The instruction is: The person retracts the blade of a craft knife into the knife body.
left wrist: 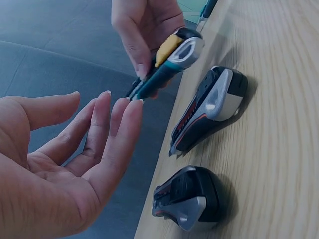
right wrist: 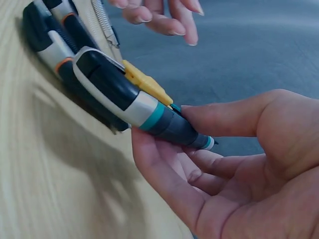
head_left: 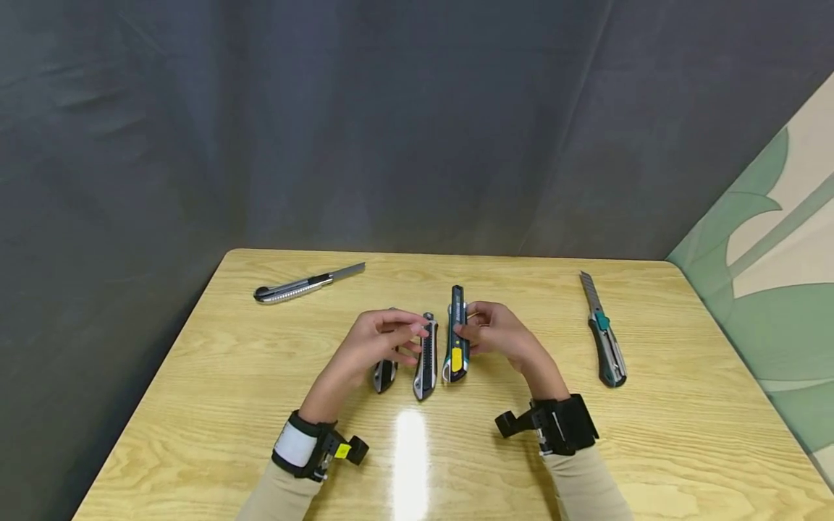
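Observation:
My right hand (head_left: pixel 495 333) pinches a dark teal utility knife (head_left: pixel 457 336) with a yellow slider between thumb and fingers. In the right wrist view that utility knife (right wrist: pixel 114 87) is raised off the table. Left of it, my left hand (head_left: pixel 384 336) hovers over two black-and-grey utility knives, fingers loosely bent and holding nothing. One black-and-grey knife (head_left: pixel 426 362) lies just right of the left fingertips; the other (head_left: pixel 386 375) is partly hidden beneath the hand. In the left wrist view both lie on the wood, the nearer (left wrist: pixel 187 196) and the farther (left wrist: pixel 209 107).
A silver snap-off knife (head_left: pixel 293 289), blade extended, lies at the back left of the wooden table (head_left: pixel 195 420). Another knife (head_left: pixel 607 340) with a teal slider and extended blade lies at the right. A dark curtain (head_left: pixel 417 130) hangs behind the table's back edge.

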The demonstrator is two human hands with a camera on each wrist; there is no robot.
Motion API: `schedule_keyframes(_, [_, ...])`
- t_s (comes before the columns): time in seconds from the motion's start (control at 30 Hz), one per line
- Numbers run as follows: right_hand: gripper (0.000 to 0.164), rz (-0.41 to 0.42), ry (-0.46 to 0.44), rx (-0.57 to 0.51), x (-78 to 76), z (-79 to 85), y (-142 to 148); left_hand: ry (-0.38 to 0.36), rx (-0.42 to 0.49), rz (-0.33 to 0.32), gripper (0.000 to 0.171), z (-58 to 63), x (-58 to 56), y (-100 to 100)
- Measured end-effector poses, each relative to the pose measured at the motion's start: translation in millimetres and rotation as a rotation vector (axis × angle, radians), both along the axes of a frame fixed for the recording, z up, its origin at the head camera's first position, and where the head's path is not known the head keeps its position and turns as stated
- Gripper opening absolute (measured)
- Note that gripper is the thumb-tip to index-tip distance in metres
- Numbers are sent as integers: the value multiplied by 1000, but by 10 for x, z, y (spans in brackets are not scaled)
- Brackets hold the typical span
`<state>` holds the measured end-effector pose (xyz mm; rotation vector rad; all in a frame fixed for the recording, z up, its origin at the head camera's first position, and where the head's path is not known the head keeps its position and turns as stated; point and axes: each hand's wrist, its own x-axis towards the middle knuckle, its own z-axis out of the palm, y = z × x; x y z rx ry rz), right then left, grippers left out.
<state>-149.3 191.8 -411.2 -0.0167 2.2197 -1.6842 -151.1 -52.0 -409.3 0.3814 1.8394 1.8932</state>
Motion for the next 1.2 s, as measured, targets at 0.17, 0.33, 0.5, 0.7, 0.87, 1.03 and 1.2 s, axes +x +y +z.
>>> schedule_keyframes(0.17, [32, -12, -38, 42, -1, -80, -29, 7, 5, 23, 28, -1, -3, -37])
schedule_keyframes(0.33, [32, -35, -87, 62, -4, -140, -35, 9, 10, 41, 28, -2, -24, -46])
schedule_keyframes(0.5, [33, -40, -96, 72, -10, -163, -48, 0, -1, 48, 28, 10, -34, -47])
schedule_keyframes(0.7, [36, -24, -76, 130, 30, -77, -63, -9, -3, 38, 30, 49, -24, -35])
schedule_keyframes(0.87, [35, -42, -51, 155, 1, -136, -45, -4, -5, 32, 30, 34, -45, -31])
schedule_keyframes(1.03, [31, -68, -14, 225, -5, -193, -31, -6, -10, 36, 30, -20, -59, -21])
schedule_keyframes(1.2, [30, -68, -3, 228, -6, -222, -28, -18, -13, 45, 32, -24, -47, -7])
